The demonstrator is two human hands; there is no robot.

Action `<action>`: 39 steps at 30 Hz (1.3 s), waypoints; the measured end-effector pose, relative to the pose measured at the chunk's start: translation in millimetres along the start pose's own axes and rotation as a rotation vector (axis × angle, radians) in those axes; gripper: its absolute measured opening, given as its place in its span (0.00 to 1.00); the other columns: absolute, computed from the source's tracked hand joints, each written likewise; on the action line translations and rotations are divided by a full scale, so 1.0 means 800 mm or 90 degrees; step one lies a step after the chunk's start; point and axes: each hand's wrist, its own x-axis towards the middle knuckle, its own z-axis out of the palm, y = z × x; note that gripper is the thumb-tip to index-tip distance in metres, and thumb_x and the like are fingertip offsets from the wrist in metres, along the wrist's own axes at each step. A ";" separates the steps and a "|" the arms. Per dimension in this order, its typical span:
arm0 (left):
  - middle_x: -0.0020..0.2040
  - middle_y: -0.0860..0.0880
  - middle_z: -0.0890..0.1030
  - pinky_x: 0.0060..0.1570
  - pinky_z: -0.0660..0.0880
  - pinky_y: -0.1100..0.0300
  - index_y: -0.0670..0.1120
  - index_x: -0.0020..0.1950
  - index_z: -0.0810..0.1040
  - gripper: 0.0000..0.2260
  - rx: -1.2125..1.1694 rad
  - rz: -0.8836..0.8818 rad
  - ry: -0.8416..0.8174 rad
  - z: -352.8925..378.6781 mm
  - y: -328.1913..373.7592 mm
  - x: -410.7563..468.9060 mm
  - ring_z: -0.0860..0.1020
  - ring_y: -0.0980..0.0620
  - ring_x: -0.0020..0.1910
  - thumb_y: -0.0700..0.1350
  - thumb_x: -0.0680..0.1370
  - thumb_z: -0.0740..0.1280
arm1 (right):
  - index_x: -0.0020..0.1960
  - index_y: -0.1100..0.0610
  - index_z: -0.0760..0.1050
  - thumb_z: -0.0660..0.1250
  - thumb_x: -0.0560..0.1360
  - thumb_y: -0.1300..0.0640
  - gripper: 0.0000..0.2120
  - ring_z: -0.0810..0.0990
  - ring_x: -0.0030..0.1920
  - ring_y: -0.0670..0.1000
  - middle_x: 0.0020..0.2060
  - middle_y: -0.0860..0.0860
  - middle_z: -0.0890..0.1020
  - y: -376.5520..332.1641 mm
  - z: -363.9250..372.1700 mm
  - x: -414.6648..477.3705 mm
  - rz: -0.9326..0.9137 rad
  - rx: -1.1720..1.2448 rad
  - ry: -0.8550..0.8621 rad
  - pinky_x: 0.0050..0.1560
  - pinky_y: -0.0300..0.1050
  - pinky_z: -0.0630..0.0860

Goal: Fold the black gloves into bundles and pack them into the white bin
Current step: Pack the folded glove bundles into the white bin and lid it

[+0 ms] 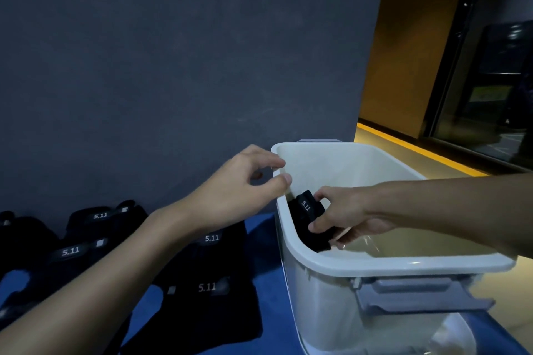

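Right hand (346, 216) down inside the white bin (403, 264), fingers curled round a black glove bundle (307, 216) against its left wall, left hand (245, 181) loosely curled at the rim, grip unclear, loose gloves (207, 268) lying left

Dim scene; warm glow right; wide-angle edge distortion.
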 end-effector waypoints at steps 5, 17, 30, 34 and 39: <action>0.61 0.59 0.75 0.68 0.71 0.56 0.51 0.63 0.80 0.23 0.000 0.002 -0.004 0.002 -0.002 -0.001 0.76 0.60 0.62 0.59 0.73 0.65 | 0.57 0.57 0.70 0.69 0.74 0.70 0.16 0.80 0.38 0.53 0.47 0.57 0.79 0.004 0.005 -0.001 -0.007 0.075 -0.033 0.42 0.44 0.79; 0.61 0.62 0.74 0.69 0.70 0.56 0.53 0.64 0.79 0.30 0.011 0.017 -0.006 0.002 -0.004 -0.001 0.75 0.63 0.63 0.67 0.69 0.61 | 0.69 0.52 0.64 0.72 0.74 0.60 0.28 0.80 0.44 0.53 0.48 0.53 0.78 0.010 0.000 -0.006 -0.096 -0.121 -0.025 0.53 0.52 0.80; 0.63 0.61 0.75 0.69 0.71 0.55 0.50 0.65 0.79 0.26 0.001 0.010 0.004 0.003 -0.002 -0.004 0.75 0.61 0.64 0.62 0.73 0.63 | 0.76 0.43 0.51 0.71 0.74 0.47 0.39 0.83 0.53 0.53 0.52 0.48 0.79 -0.002 -0.009 -0.014 -0.053 -0.248 -0.034 0.53 0.47 0.78; 0.65 0.60 0.75 0.68 0.71 0.53 0.48 0.65 0.79 0.16 -0.012 0.000 0.009 0.004 0.006 -0.009 0.75 0.61 0.65 0.53 0.81 0.65 | 0.78 0.40 0.40 0.73 0.72 0.45 0.49 0.82 0.53 0.52 0.56 0.49 0.76 -0.011 -0.020 -0.027 -0.047 -0.283 -0.035 0.55 0.48 0.78; 0.62 0.58 0.77 0.66 0.72 0.52 0.50 0.62 0.80 0.12 0.025 0.007 0.035 -0.009 0.024 -0.030 0.77 0.60 0.62 0.50 0.82 0.63 | 0.77 0.42 0.48 0.70 0.74 0.43 0.41 0.80 0.51 0.49 0.56 0.51 0.76 -0.028 -0.026 -0.063 -0.112 -0.289 0.031 0.47 0.43 0.77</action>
